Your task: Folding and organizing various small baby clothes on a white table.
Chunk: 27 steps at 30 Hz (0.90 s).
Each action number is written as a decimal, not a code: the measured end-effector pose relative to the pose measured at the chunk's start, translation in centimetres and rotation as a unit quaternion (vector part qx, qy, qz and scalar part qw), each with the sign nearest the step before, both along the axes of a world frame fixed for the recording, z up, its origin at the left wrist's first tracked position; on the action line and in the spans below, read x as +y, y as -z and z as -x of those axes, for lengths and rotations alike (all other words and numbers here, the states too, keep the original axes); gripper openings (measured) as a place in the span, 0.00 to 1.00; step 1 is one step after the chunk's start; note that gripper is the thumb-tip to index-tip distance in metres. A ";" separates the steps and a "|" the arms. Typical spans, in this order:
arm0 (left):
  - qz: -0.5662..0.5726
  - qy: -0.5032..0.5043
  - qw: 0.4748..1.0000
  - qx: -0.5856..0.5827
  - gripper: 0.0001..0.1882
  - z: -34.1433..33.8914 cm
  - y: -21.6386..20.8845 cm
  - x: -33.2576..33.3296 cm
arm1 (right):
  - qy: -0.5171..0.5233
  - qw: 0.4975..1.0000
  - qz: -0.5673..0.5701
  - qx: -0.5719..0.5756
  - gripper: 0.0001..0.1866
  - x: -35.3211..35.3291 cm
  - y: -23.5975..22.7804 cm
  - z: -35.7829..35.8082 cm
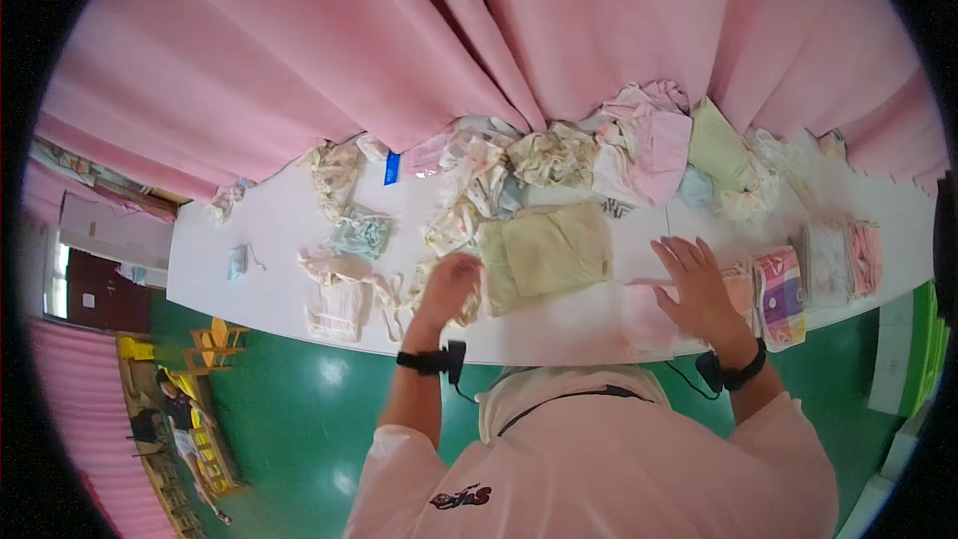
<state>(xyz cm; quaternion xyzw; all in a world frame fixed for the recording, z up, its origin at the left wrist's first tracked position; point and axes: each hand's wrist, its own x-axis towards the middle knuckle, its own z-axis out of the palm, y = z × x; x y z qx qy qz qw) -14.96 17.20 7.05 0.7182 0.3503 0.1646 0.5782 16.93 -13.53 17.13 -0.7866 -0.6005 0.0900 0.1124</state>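
Note:
A light green folded cloth (547, 258) lies flat on the white table in front of me. My left hand (452, 287) is beside its left edge, over a crumpled patterned cloth (454, 226); motion smears its fingers, and whether they hold anything does not show. With fingers spread, my right hand (696, 284) is over a folded pink cloth (647, 311) at the right, holding nothing. To its right lies a folded purple, orange and white cloth (781, 296).
Crumpled cloths (554, 155) line the table's back edge beneath a pink curtain (609, 30). Folded white cloth (336, 307) and a bluish bundle (361, 236) lie left. At far right are more folded cloths (866, 258). A person (185, 419) is beyond, at lower left.

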 end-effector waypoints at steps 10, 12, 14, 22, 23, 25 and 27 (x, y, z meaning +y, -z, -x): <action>0.091 -0.053 0.989 0.105 0.27 -9.6 -1.9 18.8 | 0.142 0.989 0.005 0.048 0.32 -3.6 0.7 7.4; -0.078 -0.042 0.985 0.145 0.32 -7.9 6.2 25.2 | 0.138 0.989 -0.036 0.044 0.31 -3.4 1.2 9.0; -0.262 0.006 0.939 0.224 0.43 -13.5 8.0 24.6 | 0.189 0.980 -0.016 0.054 0.31 -4.0 0.6 10.4; 0.064 0.040 0.986 0.149 0.32 -16.6 9.0 26.6 | 0.260 0.960 -0.029 0.098 0.27 -3.6 0.1 15.4; 0.074 0.014 0.996 0.052 0.28 -16.1 7.7 26.0 | 0.261 0.960 -0.032 0.099 0.27 -3.5 0.0 15.7; 0.080 -0.010 0.996 -0.048 0.25 -15.6 4.6 25.8 | 0.245 0.963 -0.047 0.100 0.26 -3.2 0.2 15.7; -0.099 0.033 0.986 -0.129 0.19 -15.0 0.5 25.8 | 0.240 0.963 -0.052 0.112 0.25 -2.8 0.0 15.8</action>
